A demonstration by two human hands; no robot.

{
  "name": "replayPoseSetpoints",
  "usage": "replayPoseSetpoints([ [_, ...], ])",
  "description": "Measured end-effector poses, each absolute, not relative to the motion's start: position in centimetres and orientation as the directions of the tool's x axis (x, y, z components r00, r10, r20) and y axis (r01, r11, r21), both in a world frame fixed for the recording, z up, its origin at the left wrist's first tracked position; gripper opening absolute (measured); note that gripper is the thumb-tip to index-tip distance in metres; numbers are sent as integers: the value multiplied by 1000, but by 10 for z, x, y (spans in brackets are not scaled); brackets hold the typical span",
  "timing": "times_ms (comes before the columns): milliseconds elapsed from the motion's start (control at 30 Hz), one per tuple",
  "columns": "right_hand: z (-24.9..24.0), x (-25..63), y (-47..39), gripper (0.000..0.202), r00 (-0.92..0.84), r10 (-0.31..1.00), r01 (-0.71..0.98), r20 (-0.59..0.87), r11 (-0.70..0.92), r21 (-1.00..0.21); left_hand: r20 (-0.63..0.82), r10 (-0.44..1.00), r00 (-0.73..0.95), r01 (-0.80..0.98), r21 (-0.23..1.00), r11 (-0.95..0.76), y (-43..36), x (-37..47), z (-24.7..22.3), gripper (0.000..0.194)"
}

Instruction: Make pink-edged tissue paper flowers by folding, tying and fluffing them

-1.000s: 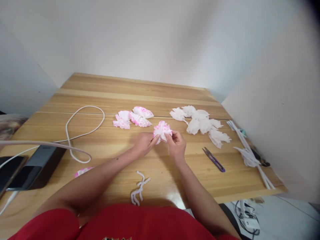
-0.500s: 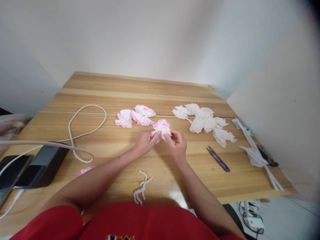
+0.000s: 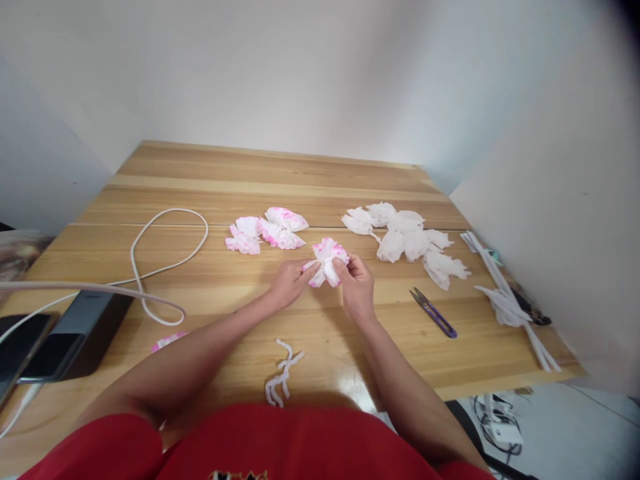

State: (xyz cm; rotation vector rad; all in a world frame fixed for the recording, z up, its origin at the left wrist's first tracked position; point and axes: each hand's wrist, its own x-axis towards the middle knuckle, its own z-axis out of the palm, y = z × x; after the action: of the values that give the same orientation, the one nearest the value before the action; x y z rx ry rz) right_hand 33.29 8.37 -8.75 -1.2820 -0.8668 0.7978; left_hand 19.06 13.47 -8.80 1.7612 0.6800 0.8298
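Observation:
Between my hands, above the middle of the table, is a white tissue paper flower with pink edges (image 3: 328,257), gathered at its centre. My left hand (image 3: 291,283) pinches its left side between thumb and fingers. On its right side my right hand (image 3: 359,283) grips it, thumb in front. Beyond my left hand lie more pink-edged tissue bunches (image 3: 283,227). Several plain white tissue bunches (image 3: 407,235) lie beyond my right hand. Short white twisted strips (image 3: 284,375) rest on the table near my body.
Purple-handled thread snips (image 3: 434,313) lie to the right. White sticks (image 3: 510,293) and a white tissue bunch (image 3: 505,307) are at the right edge. On the left are a white cable (image 3: 135,260), a dark box (image 3: 95,327) and a phone (image 3: 23,340). Another pink-edged piece (image 3: 169,341) sits behind my left forearm.
The flower has turned and spread between my fingers, so its gathered middle and lower petals show now. Both hands keep hold of it. The view has shifted slightly.

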Motion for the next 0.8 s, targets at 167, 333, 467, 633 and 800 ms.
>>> replayPoseSetpoints([
  [167, -81, 339, 81, 37, 440, 875, 78, 201, 186, -979, 115, 870, 480, -33, 993, -113, 140, 192, -92, 44],
  [333, -71, 341, 77, 29, 473, 828, 191, 301, 237, -953, 3, 912, 410, -134, 989, 57, 146, 192, -92, 44],
  [467, -72, 342, 75, 25, 428, 810, 357, 401, 256, -898, -56, 904, 423, -135, 983, 125, 144, 192, -89, 47],
  [633, -76, 341, 77, 45, 288, 855, 437, 432, 284, -853, -21, 897, 441, -87, 994, 66, 139, 192, -83, 49],
  [800, -82, 338, 81, 23, 311, 916, 411, 252, 109, -905, -8, 878, 479, 7, 1000, 5, 137, 191, -80, 56],
])
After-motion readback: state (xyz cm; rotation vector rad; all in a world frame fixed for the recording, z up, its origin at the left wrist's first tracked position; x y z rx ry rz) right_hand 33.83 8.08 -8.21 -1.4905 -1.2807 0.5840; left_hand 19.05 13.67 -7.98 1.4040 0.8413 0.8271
